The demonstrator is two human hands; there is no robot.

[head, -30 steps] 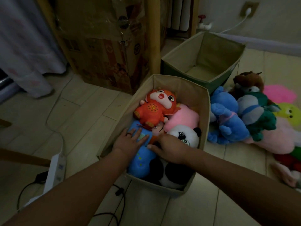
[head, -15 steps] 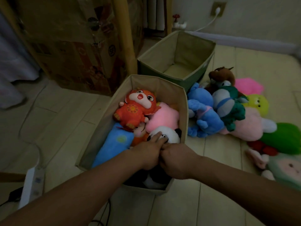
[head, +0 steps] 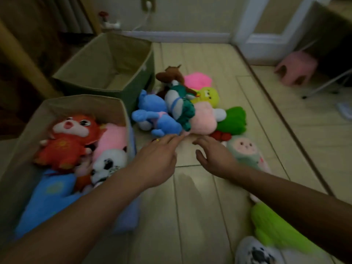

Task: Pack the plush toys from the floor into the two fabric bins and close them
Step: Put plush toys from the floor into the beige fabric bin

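Pink stool (head: 297,70) far right; wall socket (head: 147,3) with plug.

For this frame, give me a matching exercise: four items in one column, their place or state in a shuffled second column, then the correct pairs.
Things:
1. red plush
2. far bin
3. blue plush
4. left hand

Places or states:
A. lies on the floor beside the near bin
B. holds no toys
C. open, fingers reaching toward the floor pile
D. sits inside the near bin

Pairs: 1-D, 2-B, 3-A, 4-C
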